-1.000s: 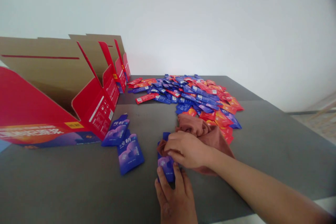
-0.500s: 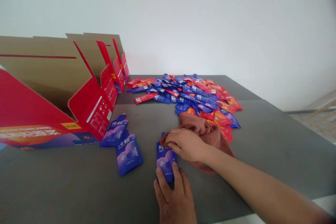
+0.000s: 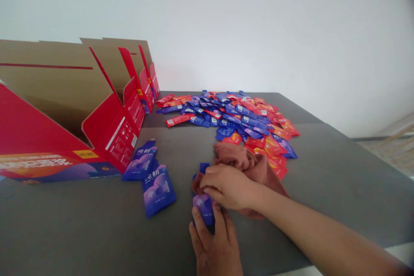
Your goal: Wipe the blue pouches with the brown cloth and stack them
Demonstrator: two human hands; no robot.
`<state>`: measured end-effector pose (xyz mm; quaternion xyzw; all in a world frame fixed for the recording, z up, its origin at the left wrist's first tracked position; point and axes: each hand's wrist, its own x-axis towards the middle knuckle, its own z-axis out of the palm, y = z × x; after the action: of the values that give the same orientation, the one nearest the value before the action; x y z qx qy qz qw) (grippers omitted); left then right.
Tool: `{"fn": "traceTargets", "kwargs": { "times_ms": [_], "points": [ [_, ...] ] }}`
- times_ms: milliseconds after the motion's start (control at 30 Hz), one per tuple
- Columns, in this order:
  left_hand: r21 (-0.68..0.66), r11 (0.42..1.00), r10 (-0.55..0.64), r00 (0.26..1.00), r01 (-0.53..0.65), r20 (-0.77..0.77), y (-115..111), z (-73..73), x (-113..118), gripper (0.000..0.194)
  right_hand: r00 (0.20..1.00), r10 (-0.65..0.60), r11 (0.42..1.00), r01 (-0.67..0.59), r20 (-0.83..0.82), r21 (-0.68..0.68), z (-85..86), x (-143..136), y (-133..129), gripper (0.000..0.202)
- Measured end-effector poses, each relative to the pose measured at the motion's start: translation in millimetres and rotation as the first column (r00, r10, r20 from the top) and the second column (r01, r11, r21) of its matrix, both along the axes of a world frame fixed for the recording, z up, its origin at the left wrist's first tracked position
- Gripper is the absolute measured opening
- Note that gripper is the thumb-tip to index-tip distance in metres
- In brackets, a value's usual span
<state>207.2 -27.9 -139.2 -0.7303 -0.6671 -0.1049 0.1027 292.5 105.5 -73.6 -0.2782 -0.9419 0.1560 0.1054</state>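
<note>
**Blue pouch (image 3: 206, 209) pinned, cloth (image 3: 265, 174) across it**

My left hand (image 3: 217, 237), fingers spread, presses the near end to the table (image 3: 97, 228), presumably against slipping; my right hand (image 3: 228, 185) grips bunched cloth over the far part. The pouch lies right of two others (image 3: 158, 194).

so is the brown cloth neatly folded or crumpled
Crumpled: the brown cloth lies in uneven folds, with one part bunched in the right hand.
</note>
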Motion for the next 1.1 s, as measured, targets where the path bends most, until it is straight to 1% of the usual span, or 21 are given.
{"fn": "traceTargets", "kwargs": {
  "times_ms": [167,267,333,400,467,500,533,600,700,833,900,1000,1067,1100],
  "points": [
    [-0.023,1.000,-0.002,1.000,0.001,-0.028,0.7,0.7,-1.4,0.039,0.987,-0.154,0.988,0.153,0.039,0.024,-4.2,4.7,12.5,0.019],
    [-0.016,1.000,0.004,0.999,-0.004,-0.033,1.0,-0.9,-1.1,0.039,0.984,-0.176,0.983,0.175,0.016,0.049,-3.5,5.8,12.0,0.018],
    [-0.001,1.000,0.008,1.000,-0.008,-0.027,0.9,-2.7,-0.7,0.037,0.991,-0.129,0.990,0.130,-0.031,0.060,-1.9,5.6,8.0,0.018],
    [0.013,1.000,0.010,1.000,-0.010,-0.017,0.6,-4.6,-0.1,0.036,0.998,-0.014,0.998,0.018,-0.065,0.055,0.4,4.7,2.2,0.017],
    [0.013,1.000,0.006,1.000,-0.006,-0.020,0.3,-6.0,0.4,0.038,0.991,0.114,0.993,-0.112,-0.065,0.031,2.9,3.0,-3.3,0.015],
    [0.009,1.000,0.003,1.000,-0.003,-0.024,0.2,-6.4,0.5,0.038,0.987,0.153,0.988,-0.152,-0.055,0.015,3.7,2.1,-5.2,0.015],
    [0.005,1.000,0.001,1.000,-0.001,-0.026,0.2,-6.6,0.5,0.039,0.986,0.164,0.986,-0.164,-0.043,0.000,4.2,1.3,-6.2,0.015],
    [0.002,1.000,0.001,1.000,-0.001,-0.018,0.2,-6.3,0.3,0.038,0.993,0.117,0.993,-0.118,-0.022,-0.011,3.4,0.4,-5.2,0.016],
    [0.001,1.000,0.006,1.000,-0.006,0.002,0.3,-4.6,-0.2,0.038,1.000,-0.003,1.000,0.003,0.007,0.001,-0.6,1.5,2.3,0.018],
    [-0.004,1.000,0.004,1.000,-0.004,0.004,0.4,-1.7,-0.2,0.039,0.992,-0.118,0.993,0.117,0.033,0.013,-5.3,5.1,13.1,0.020],
    [0.002,1.000,0.000,1.000,0.000,0.005,0.5,-0.8,0.1,0.040,0.987,-0.153,0.988,0.153,0.036,0.023,-5.8,6.7,15.3,0.020],
    [0.014,1.000,0.002,1.000,-0.002,0.007,0.5,-0.9,0.5,0.040,0.984,-0.175,0.983,0.175,0.001,0.059,-4.1,7.9,12.8,0.020],
    [0.022,1.000,0.008,1.000,-0.008,0.012,0.4,-1.6,0.9,0.038,0.990,-0.130,0.988,0.133,-0.053,0.073,-1.8,7.2,7.4,0.018],
    [0.026,1.000,0.009,1.000,-0.010,0.017,0.3,-2.0,1.0,0.038,0.994,-0.083,0.993,0.088,-0.073,0.072,-0.5,6.4,3.9,0.018]
  ]
}}
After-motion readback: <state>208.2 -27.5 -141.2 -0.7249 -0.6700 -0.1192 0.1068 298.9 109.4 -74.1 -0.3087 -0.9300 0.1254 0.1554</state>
